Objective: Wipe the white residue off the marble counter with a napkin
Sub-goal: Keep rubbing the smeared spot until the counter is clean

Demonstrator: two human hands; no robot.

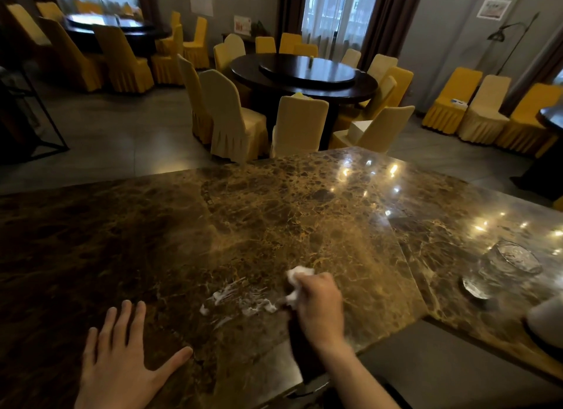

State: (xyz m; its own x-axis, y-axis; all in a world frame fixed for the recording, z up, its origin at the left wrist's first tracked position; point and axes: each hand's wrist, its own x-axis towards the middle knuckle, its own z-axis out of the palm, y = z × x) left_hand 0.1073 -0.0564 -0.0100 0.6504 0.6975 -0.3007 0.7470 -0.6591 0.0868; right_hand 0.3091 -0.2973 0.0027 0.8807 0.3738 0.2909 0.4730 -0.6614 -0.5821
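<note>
A brown veined marble counter (274, 219) fills the lower half of the head view. White smeared residue (240, 299) streaks its near middle. My right hand (320, 305) is closed on a crumpled white napkin (297, 282) and presses it on the marble at the right end of the streaks. My left hand (122, 357) lies flat on the counter to the left, fingers spread, holding nothing.
A clear glass (502, 268) stands on the counter at the right, with a white object (545, 317) on a dark base beyond it at the frame edge. Behind the counter are round dark tables (304, 73) ringed by yellow-covered chairs (234, 116).
</note>
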